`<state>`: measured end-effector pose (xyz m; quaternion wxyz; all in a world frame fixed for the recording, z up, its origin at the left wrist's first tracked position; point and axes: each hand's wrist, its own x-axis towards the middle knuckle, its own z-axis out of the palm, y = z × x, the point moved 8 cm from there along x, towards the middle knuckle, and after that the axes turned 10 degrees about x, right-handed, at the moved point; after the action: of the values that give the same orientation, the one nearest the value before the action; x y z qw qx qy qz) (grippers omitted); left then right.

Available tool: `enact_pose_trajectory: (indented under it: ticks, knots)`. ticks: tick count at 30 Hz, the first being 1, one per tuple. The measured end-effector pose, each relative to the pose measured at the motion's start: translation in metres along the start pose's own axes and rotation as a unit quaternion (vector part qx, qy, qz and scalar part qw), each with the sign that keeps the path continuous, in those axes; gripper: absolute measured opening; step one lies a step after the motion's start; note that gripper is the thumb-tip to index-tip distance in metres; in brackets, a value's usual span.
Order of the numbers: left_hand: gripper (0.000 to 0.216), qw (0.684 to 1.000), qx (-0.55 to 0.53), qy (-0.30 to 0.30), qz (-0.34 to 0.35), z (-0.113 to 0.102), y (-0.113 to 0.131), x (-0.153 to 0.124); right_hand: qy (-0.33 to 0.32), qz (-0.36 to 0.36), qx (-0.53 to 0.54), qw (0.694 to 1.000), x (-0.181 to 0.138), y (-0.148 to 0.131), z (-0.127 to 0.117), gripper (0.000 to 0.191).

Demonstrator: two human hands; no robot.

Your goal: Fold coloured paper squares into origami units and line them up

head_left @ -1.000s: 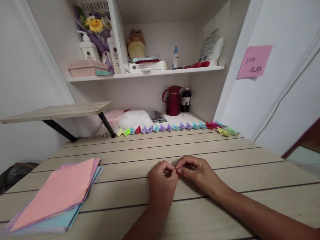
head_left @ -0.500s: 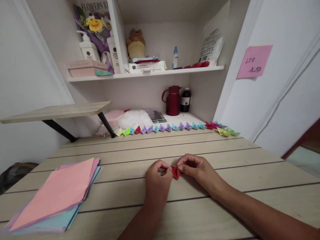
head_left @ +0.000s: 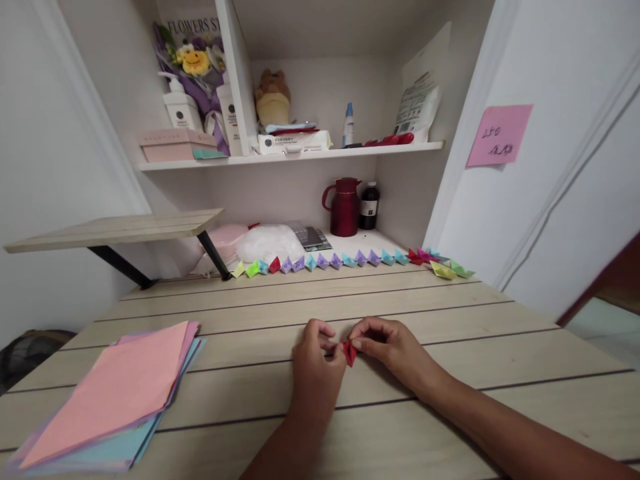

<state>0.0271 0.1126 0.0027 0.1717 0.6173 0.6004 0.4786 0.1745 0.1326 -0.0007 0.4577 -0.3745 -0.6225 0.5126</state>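
Between my two hands, low over the wooden table, is a small red origami boat [head_left: 349, 355], its folds forming a pointed tip toward me. The thumb and fingers of my right hand [head_left: 387, 341] pinch its right end. My left hand [head_left: 319, 353] is closed at its left end, with the thumb against the paper; part of that grip is hidden behind the thumb. Along the table's back edge runs a row of little folded paper boats in purple, blue, green, yellow and red, such as this purple boat [head_left: 337, 261].
At the left lies a stack of coloured paper sheets [head_left: 113, 393], pink on top. A small raised shelf [head_left: 115, 227] on black legs stands behind it. Farther back are a red thermos jug [head_left: 345, 208], a dark bottle [head_left: 369, 205] and a white plastic bag [head_left: 270, 243].
The camera view has tilted slightly upward. My left fingers have loosened a little and parted, while my right hand keeps pinching the red origami boat.
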Motion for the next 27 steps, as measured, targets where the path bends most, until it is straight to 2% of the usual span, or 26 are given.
enact_pose_trajectory:
  ticks: [3,6,8,10,14,19,27]
  knots:
    - [0.036,0.999,-0.050,-0.020,0.000,0.000,0.005,0.000,-0.002,-0.001,-0.006,1.000,0.000,-0.001,0.000,0.014]
    - [0.024,0.996,-0.050,-0.051,0.045,0.002,0.016,-0.001,-0.001,-0.003,-0.021,1.000,-0.001,-0.001,-0.001,0.013]
    - [0.015,0.996,-0.029,-0.046,0.070,0.002,0.019,-0.002,0.001,-0.007,-0.026,1.000,-0.001,-0.003,-0.001,0.013]
    - [0.016,0.996,0.002,-0.031,0.081,0.002,0.018,-0.002,-0.001,-0.011,-0.027,1.000,-0.001,-0.004,0.000,0.012]
    - [0.021,0.996,0.047,-0.033,0.074,0.006,0.011,-0.002,-0.002,-0.005,-0.011,1.000,-0.001,-0.003,-0.001,0.012]
    - [0.024,0.995,0.055,-0.036,0.069,0.005,0.009,-0.003,0.005,0.011,0.026,1.000,-0.002,-0.002,-0.003,0.015]
    - [0.024,0.993,0.076,-0.037,0.081,0.006,0.010,-0.003,-0.011,0.004,0.024,1.000,-0.001,-0.001,-0.002,0.016]
